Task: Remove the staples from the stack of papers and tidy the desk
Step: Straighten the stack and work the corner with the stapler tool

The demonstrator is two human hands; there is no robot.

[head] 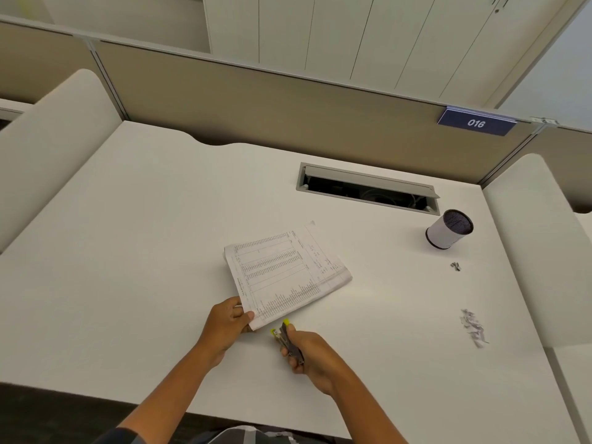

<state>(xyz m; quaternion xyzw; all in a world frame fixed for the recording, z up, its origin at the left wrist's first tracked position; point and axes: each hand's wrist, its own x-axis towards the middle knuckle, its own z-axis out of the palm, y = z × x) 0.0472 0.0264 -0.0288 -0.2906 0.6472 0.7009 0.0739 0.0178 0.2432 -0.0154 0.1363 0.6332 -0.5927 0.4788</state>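
Here the left hand (pixel 228 325) pinches the near corner of the stack of papers (pixel 283 277), thumb on top, fingers curled beneath. Just right of it, the right hand (pixel 312 355) grips a staple remover (pixel 286 338) with yellow tips, its jaws pointing at that corner and close beside it. The stack lies skewed at the middle of the white table (pixel 128 251); its top sheet carries printed tables too small to read, and the far corner curls up. To the right lies a pile of loose staples (pixel 473 326), with a few more staples (pixel 455 266) farther off, near a mesh pen cup (pixel 448 229). A blue plate (pixel 476 123) on the partition reads "016".
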